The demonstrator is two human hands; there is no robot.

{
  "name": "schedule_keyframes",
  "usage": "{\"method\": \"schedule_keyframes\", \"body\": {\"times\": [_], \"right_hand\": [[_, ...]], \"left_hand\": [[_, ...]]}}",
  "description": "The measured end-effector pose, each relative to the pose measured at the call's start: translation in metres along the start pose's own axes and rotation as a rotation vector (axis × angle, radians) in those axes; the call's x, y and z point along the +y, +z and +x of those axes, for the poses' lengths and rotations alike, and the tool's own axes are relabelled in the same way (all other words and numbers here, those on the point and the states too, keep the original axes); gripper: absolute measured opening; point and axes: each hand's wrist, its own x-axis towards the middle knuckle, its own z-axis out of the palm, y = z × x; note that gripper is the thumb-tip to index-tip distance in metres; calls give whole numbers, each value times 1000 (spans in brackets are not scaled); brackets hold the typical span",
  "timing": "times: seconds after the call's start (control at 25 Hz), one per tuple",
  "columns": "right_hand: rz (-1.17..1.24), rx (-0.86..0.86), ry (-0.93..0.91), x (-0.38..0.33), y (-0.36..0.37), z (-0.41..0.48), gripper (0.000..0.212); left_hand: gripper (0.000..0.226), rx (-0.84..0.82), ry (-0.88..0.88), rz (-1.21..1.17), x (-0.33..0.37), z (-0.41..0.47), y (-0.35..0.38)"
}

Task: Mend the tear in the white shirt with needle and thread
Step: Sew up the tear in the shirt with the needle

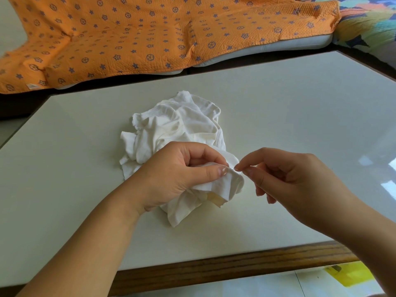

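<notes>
The white shirt (177, 123) lies crumpled in the middle of the pale table (300, 108). My left hand (175, 179) grips a bunched fold of the shirt between thumb and fingers, lifted slightly off the table. My right hand (285, 179) pinches a thin metal needle (234, 168) between thumb and forefinger, with the needle's tip at the fold beside my left thumb. The thread is too fine to make out, and the tear is hidden in the folds.
The table has a wooden front edge (235, 269). Behind it an orange patterned blanket (150, 33) covers a sofa, and a colourful cushion (368, 24) sits at the far right. A yellow object (351, 275) lies on the floor below the table edge.
</notes>
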Motion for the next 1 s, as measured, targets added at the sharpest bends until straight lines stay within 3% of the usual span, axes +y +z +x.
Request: {"method": "schedule_keyframes", "body": {"times": [0.44,1.0], "right_hand": [[78,-43,58,-1,3,1,16],[490,-110,122,-1,7,2,20]], "left_hand": [[16,-19,-14,-26,-1,1,0],[8,-43,-36,-251,-5,4,6]]}}
